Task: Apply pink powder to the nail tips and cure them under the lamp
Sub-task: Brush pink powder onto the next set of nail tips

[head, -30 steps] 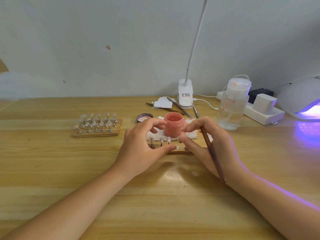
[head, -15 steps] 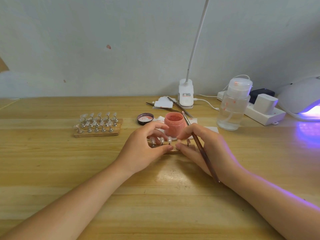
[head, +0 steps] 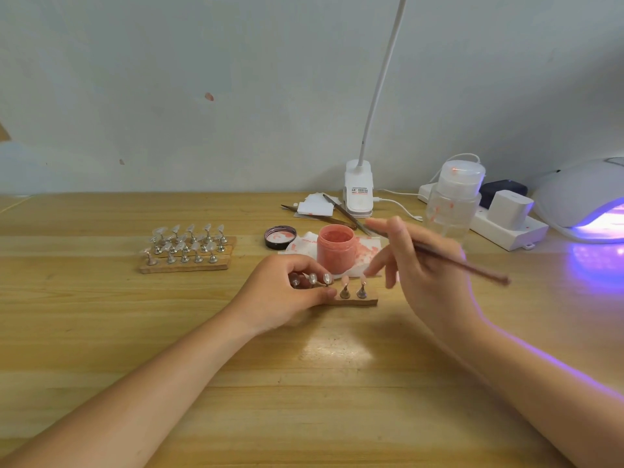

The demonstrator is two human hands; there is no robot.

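Note:
An open jar of pink powder (head: 336, 248) stands mid-table on a stained white tissue. Just in front of it lies a small wooden strip (head: 358, 301) carrying several nail tips on metal stands (head: 344, 290). My left hand (head: 287, 292) grips the strip's left end, thumb at the front edge and fingers curled behind the tips. My right hand (head: 422, 265) is lifted above and right of the strip, holding a thin brown brush (head: 466, 265) across the fingers, the other fingers spread. The curing lamp (head: 587, 197) glows purple at the far right.
A second wooden block with many clear nail tips (head: 187, 248) sits to the left. The jar's black lid (head: 280, 237) lies beside the jar. A clear pump bottle (head: 454, 204), a white power strip (head: 506, 224), a clip lamp base (head: 358, 187) and tweezers (head: 344, 212) line the back.
My right hand has let go of the strip's right end and risen up to the right with the brush. My left hand keeps its hold on the strip.

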